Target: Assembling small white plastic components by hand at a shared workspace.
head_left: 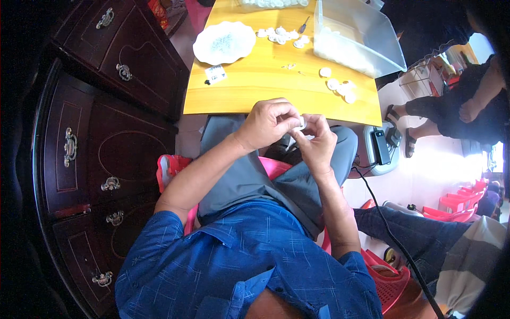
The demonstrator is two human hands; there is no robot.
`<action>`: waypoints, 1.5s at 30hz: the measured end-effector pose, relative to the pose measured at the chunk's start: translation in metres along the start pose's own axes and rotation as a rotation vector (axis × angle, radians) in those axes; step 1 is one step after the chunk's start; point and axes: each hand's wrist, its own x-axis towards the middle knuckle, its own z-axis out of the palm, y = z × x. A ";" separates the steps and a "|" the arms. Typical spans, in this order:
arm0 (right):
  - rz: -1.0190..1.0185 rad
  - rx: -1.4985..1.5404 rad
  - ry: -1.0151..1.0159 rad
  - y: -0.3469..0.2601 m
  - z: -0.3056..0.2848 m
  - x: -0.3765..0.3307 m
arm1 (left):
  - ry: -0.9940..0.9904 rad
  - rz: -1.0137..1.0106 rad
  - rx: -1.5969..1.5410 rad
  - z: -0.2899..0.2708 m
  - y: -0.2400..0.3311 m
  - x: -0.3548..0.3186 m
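Note:
Between the fingertips of both hands is a small white plastic piece (302,123), mostly hidden by the fingers. My left hand (272,123) pinches it from the left, and my right hand (317,139) grips it from the right. Both are held just off the near edge of the yellow table (249,95), above my lap. Beyond the hands, several white round parts (342,90) lie at the table's right side. Tiny metal-looking bits (289,66) are scattered in the middle.
A white scalloped plate (226,43) holds small grey bits. A clear plastic bin (356,37) stands at the far right, a screwdriver (304,25) and more white parts (279,35) beside it. Dark drawers (127,138) rise at left. People sit and stand at right; a black cable (390,228) hangs there.

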 end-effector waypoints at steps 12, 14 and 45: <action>0.021 -0.018 -0.048 0.003 -0.001 0.001 | 0.008 -0.156 -0.177 -0.003 -0.018 0.002; 0.044 -0.033 -0.069 -0.002 -0.003 0.001 | -0.007 -0.157 -0.153 -0.003 -0.016 0.001; 0.010 -0.035 -0.042 -0.004 -0.002 0.001 | 0.043 -0.093 -0.133 0.001 -0.004 0.001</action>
